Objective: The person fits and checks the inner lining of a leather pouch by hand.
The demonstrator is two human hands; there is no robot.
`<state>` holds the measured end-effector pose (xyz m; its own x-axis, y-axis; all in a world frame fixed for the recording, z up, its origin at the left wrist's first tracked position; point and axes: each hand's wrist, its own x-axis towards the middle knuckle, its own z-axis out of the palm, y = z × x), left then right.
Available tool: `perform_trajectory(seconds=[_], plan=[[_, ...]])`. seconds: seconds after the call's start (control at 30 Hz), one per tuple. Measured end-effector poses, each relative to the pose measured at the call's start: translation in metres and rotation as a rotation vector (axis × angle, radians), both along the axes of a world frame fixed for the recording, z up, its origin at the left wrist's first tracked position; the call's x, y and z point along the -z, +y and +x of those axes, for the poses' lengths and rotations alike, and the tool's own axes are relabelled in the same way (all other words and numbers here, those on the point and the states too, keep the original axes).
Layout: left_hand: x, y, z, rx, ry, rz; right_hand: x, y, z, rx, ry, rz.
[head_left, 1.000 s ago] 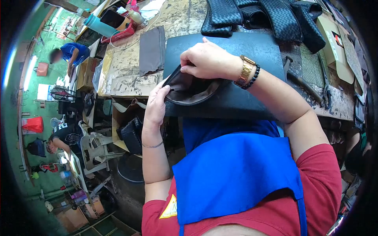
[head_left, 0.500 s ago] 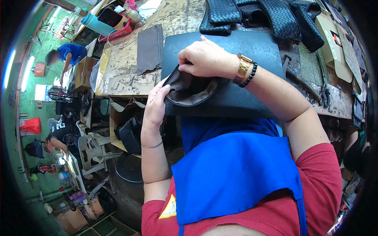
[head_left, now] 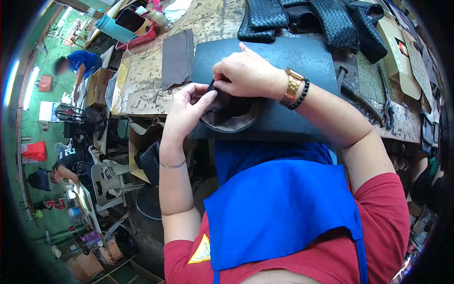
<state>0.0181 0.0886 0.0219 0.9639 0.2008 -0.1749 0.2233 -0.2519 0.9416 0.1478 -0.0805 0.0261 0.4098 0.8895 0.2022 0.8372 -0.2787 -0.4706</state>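
A black pouch with a brownish-grey lining (head_left: 230,124) rests on a black board (head_left: 302,116) in front of me, its mouth facing my body. My left hand (head_left: 185,110) is at the pouch's upper left rim, thumb and fingers pinching the edge. Beside it, my right hand (head_left: 248,73) is closed, its thumb and curled fingers gripping the same rim from above. The two sets of fingertips are close together. Part of the pouch is hidden behind the right hand.
Black woven pouches (head_left: 269,16) are piled beyond the board. A dark brown fabric piece (head_left: 178,59) lies on the worn table (head_left: 146,102). A hammer (head_left: 362,102) and scissors (head_left: 388,111) lie to the right. A red basket (head_left: 147,38) stands at back left; two people are farther left.
My left hand has moved up along the pouch's rim toward my right hand, and its fingers have curled. The pouch's mouth looks narrower. My right hand has stayed almost in place.
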Motion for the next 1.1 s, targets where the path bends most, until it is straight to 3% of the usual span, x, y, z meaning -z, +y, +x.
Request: perform_trajectory(seconds=[0.07,0.23,0.33,0.47,0.57,0.67,1.1], plan=[[-0.008,-0.003,0.009,-0.005,0.029,0.166,0.001,-0.003,-0.003,0.012,-0.045,0.033],[-0.016,-0.001,0.018,-0.002,-0.016,0.245,0.004,-0.021,-0.013,0.061,-0.228,0.136],[-0.014,0.006,0.019,0.049,-0.004,0.168,-0.004,-0.030,-0.018,0.096,-0.260,0.171],[-0.005,0.006,0.024,0.180,-0.067,-0.143,-0.009,-0.039,-0.014,0.138,-0.201,0.247],[-0.008,0.008,0.026,0.226,-0.033,-0.207,0.003,-0.035,-0.002,0.130,-0.081,0.315],[-0.006,0.012,0.025,0.254,-0.037,-0.230,-0.003,-0.031,0.007,0.174,0.083,0.187],[-0.001,0.008,0.025,0.295,-0.005,-0.445,0.008,-0.024,0.015,0.162,-0.006,0.193]])
